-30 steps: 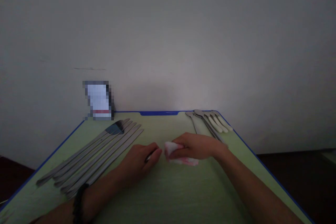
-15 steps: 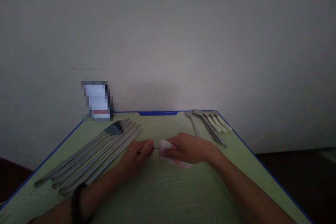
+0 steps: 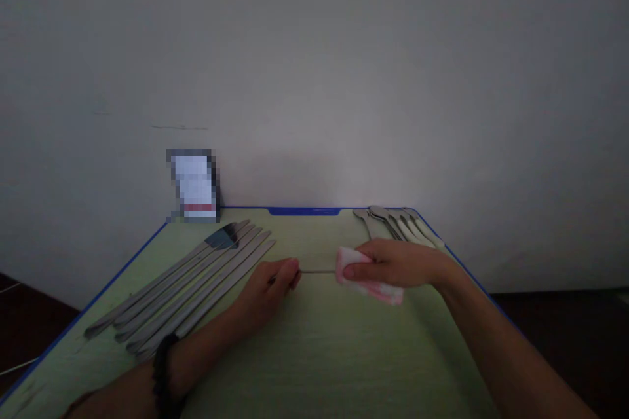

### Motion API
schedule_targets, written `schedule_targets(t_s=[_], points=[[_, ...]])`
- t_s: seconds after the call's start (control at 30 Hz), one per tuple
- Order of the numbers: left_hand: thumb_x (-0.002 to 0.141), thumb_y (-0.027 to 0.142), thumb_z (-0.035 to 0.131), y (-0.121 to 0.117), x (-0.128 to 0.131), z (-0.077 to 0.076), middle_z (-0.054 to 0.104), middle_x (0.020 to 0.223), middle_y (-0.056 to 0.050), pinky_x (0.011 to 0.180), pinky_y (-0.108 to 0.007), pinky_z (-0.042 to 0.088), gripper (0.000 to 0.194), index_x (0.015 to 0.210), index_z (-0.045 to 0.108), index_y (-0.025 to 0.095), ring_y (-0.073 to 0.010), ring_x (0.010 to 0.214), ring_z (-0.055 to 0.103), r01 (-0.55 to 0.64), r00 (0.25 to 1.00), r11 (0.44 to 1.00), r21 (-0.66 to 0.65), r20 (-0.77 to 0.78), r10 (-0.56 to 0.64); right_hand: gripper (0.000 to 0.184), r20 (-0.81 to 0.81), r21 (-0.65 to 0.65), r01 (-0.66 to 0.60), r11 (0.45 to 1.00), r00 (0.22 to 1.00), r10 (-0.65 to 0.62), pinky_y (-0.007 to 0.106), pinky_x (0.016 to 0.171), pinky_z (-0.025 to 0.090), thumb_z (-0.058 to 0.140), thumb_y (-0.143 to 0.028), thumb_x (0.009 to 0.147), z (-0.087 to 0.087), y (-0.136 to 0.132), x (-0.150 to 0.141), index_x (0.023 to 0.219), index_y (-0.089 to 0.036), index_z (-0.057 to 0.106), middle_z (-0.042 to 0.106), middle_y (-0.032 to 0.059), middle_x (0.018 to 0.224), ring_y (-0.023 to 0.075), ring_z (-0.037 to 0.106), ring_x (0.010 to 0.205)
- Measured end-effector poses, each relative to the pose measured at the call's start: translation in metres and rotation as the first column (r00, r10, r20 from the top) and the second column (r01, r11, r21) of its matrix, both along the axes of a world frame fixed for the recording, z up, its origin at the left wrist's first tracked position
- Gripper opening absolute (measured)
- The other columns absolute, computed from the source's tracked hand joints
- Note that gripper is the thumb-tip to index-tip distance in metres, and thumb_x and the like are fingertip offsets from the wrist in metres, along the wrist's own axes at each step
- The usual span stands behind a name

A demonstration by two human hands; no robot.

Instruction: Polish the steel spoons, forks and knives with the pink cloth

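Observation:
My left hand [image 3: 275, 278] is closed around one end of a thin metal piece of cutlery [image 3: 317, 272], seen edge-on, so its kind is hidden. My right hand [image 3: 393, 263] pinches a pink and white cloth [image 3: 351, 256] over the other end. A short stretch of bare metal shows between the two hands. Left of my left hand, several flat metal knives [image 3: 196, 281] lie side by side at a slant. Beyond my right hand lie several metal spoons [image 3: 381, 212], partly covered by the hand, and utensils with cream handles [image 3: 417, 232].
The light green tabletop [image 3: 304, 353] has a blue edge [image 3: 304, 211] and meets a plain pale wall [image 3: 314, 78]. A blurred-out phone-like device [image 3: 196, 183] leans at the back left. A dark bracelet [image 3: 164, 373] circles my left wrist.
My right hand and the cloth have slid right, away from my left hand, baring more of the metal piece. The whole view has shifted slightly.

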State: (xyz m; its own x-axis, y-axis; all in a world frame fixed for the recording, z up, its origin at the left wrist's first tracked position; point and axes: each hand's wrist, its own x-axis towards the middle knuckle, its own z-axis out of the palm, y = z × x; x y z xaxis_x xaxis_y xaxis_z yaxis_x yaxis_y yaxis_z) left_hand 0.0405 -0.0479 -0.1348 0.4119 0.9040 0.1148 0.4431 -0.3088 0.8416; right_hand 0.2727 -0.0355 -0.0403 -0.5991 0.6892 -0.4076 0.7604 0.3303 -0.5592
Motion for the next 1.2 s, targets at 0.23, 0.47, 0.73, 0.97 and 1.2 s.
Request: schedule_targets(t_s=[0.23, 0.47, 0.73, 0.97, 1.2], points=[[0.089, 0.042, 0.027, 0.0, 0.001, 0.001, 0.034, 0.052, 0.005, 0.052, -0.024, 0.026, 0.04, 0.056, 0.035, 0.02, -0.0107, 0.051, 0.034, 0.012, 0.999, 1.0, 0.029, -0.031, -0.011, 0.044, -0.003, 0.13, -0.099, 0.987, 0.995, 0.1, 0.021, 0.048, 0.025, 0.041, -0.047, 0.088, -0.017, -0.003, -0.028, 0.061, -0.014, 0.053, 0.047, -0.0023, 0.052, 0.0077, 0.039, 0.047], [0.087, 0.042, 0.031, -0.002, 0.003, 0.002, 0.033, 0.053, 0.005, 0.051, -0.024, 0.024, 0.037, 0.057, 0.035, 0.02, -0.0107, 0.051, 0.033, 0.078, 0.994, 0.997, 0.029, -0.078, -0.076, 0.042, 0.001, 0.112, -0.125, 0.986, 0.992, 0.125, 0.022, 0.049, 0.027, 0.04, -0.046, 0.088, -0.019, -0.004, -0.032, 0.066, -0.014, 0.056, 0.052, -0.0011, 0.055, 0.0089, 0.043, 0.05], [0.091, 0.043, 0.026, -0.002, -0.003, -0.001, 0.031, 0.055, 0.005, 0.052, -0.024, 0.026, 0.04, 0.058, 0.032, 0.02, -0.0108, 0.052, 0.032, 0.077, 0.997, 0.996, 0.046, -0.005, -0.076, 0.041, 0.032, 0.12, -0.032, 0.992, 0.999, 0.028, 0.021, 0.049, 0.029, 0.043, -0.051, 0.086, 0.002, -0.006, -0.009, 0.08, -0.013, 0.06, 0.058, 0.0017, 0.065, 0.0109, 0.048, 0.057], [0.091, 0.036, 0.032, -0.011, 0.002, 0.003, 0.044, 0.056, 0.005, 0.052, -0.023, 0.028, 0.033, 0.067, 0.046, 0.019, -0.0108, 0.051, 0.041, 0.175, 0.98, 0.977, 0.124, -0.121, -0.16, 0.042, -0.006, 0.131, -0.135, 0.982, 0.991, 0.137, 0.021, 0.048, 0.026, 0.043, -0.049, 0.087, -0.008, -0.012, -0.039, 0.072, -0.014, 0.061, 0.052, -0.0008, 0.057, 0.0086, 0.042, 0.051], [0.09, 0.039, 0.031, -0.009, 0.0, 0.007, 0.037, 0.055, 0.005, 0.052, -0.023, 0.028, 0.034, 0.063, 0.038, 0.02, -0.0106, 0.051, 0.038, 0.149, 0.987, 0.984, 0.098, -0.067, -0.143, 0.04, -0.011, -0.032, -0.109, 0.994, 0.994, 0.108, 0.02, 0.047, 0.03, 0.045, -0.047, 0.086, 0.0, -0.004, -0.007, 0.079, -0.012, 0.063, 0.051, -0.0008, 0.06, 0.0087, 0.043, 0.052]])
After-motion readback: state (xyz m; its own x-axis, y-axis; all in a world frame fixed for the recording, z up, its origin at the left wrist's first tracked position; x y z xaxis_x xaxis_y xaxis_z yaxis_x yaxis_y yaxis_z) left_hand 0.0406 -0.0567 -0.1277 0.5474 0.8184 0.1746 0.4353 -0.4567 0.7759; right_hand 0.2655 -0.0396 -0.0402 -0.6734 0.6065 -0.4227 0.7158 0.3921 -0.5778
